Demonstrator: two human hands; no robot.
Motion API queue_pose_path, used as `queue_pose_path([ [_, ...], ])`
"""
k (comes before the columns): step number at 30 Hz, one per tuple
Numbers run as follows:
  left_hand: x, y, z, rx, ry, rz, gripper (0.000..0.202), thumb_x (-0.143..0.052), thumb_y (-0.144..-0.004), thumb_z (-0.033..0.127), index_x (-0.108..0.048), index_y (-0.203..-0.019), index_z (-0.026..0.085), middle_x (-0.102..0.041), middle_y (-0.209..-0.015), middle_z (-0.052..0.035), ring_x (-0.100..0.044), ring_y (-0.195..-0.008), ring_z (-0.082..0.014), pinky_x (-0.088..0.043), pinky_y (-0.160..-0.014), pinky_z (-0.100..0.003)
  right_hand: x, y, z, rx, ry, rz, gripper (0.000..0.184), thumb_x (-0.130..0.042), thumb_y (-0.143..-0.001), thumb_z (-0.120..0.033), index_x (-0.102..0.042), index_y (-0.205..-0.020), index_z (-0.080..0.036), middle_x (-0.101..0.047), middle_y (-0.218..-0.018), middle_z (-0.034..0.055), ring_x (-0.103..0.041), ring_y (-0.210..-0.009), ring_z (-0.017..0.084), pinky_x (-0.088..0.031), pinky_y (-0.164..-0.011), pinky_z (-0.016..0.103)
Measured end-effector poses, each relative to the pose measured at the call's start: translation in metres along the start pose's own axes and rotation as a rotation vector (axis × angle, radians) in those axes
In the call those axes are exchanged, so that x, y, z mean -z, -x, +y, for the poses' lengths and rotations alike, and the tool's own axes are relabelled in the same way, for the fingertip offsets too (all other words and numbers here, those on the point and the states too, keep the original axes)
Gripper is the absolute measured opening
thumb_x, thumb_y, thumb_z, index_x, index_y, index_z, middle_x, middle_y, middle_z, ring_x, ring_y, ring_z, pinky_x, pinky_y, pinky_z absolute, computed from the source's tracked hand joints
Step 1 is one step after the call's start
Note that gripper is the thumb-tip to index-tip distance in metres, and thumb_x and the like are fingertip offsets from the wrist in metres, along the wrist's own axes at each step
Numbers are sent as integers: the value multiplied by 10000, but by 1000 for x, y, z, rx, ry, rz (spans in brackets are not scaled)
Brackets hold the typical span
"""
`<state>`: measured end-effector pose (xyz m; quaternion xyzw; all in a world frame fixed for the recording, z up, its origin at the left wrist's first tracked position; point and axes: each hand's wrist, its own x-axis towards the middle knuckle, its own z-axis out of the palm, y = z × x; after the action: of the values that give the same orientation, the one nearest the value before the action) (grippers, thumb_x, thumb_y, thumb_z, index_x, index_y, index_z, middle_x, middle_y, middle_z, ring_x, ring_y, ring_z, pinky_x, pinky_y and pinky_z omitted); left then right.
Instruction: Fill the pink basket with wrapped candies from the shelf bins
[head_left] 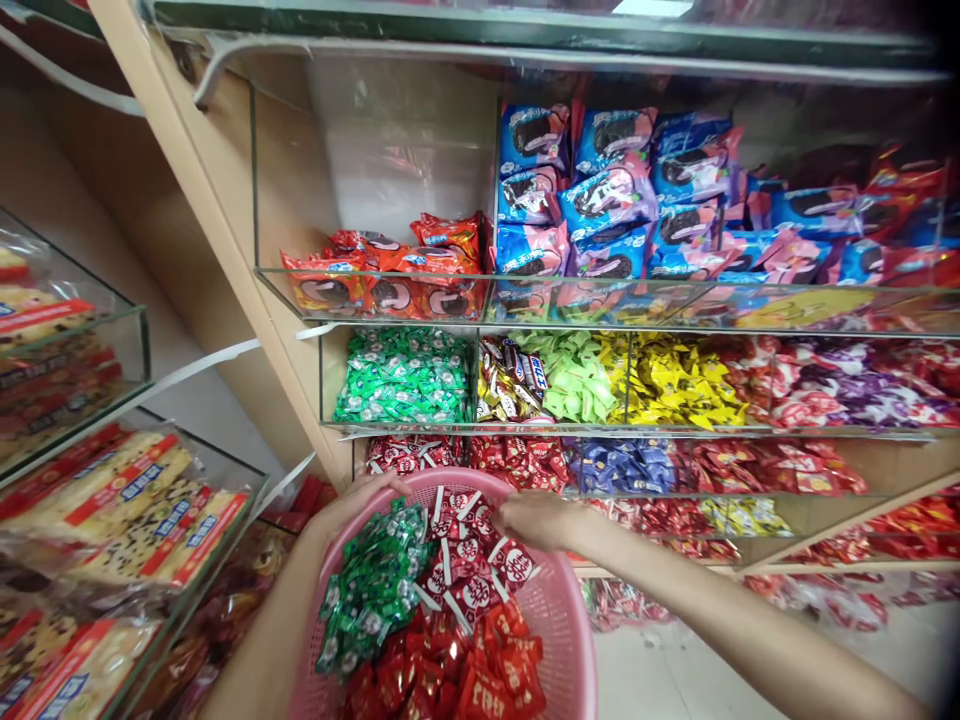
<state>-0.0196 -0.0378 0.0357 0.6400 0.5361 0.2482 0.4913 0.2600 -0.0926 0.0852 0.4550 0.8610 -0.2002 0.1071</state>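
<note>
A pink plastic basket (pixel 581 630) is in front of me at the bottom centre, tilted toward me. Inside lie green-wrapped candies (pixel 375 575) on the left, dark red and white wrapped candies (pixel 469 555) at the back and shiny red-wrapped candies (pixel 442 665) at the front. My left hand (pixel 367 502) is closed on the basket's far left rim. Above the far right part of the basket, my right hand (pixel 536 520) has its fingers curled beside the red and white candies. What those fingers hold, if anything, is hidden.
Blue cookie packs (pixel 611 190) and red cookie packs (pixel 390 265) fill the upper shelf bin. Below are bins of green candies (pixel 405 375), yellow candies (pixel 667 380) and blue candies (pixel 626 466). Glass edges front the bins. Bagged baked snacks (pixel 127 500) stand at left.
</note>
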Motion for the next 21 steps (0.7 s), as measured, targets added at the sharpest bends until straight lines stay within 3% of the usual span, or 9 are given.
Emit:
queue_pose_path([
  [6,2,-6,-10,32,102,-64,508,-443,-738,613,-730,-827,203,-687,-931,-51,-572,-924,-254,-384,-877,-314,-11,-8,-22,65,284,44,256,-505,-721,18,-689,-759,-157,-704,-804,93,-649,-772,209,-441,-656,270],
  [10,3,-10,-19,1,78,-31,480,-438,-762,583,-733,-807,207,-692,-931,-46,-546,-987,-255,-319,-947,-311,-12,-10,-21,35,299,143,220,-503,-767,-46,-693,-796,-155,-703,-823,102,-650,-782,223,-453,-666,277],
  [14,2,-9,-21,14,110,-8,446,-491,-732,574,-734,-790,204,-688,-921,-40,-561,-944,-246,-357,-902,-294,-1,-14,-19,44,258,209,231,-447,-848,-149,-676,-825,-147,-694,-823,110,-647,-773,216,-451,-656,272],
  [17,1,-8,-20,40,148,-6,450,-512,-714,581,-731,-776,193,-687,-936,-46,-573,-912,-244,-407,-813,-285,6,-28,-19,73,270,280,272,-381,-897,-173,-651,-865,-148,-681,-837,106,-643,-785,197,-450,-673,265],
  [21,1,-7,-20,56,183,-40,495,-507,-716,594,-723,-810,159,-693,-893,-59,-596,-784,-215,-428,-725,-287,11,-63,-23,60,247,341,238,-410,-864,-90,-631,-938,-138,-664,-928,127,-625,-897,215,-462,-758,302],
])
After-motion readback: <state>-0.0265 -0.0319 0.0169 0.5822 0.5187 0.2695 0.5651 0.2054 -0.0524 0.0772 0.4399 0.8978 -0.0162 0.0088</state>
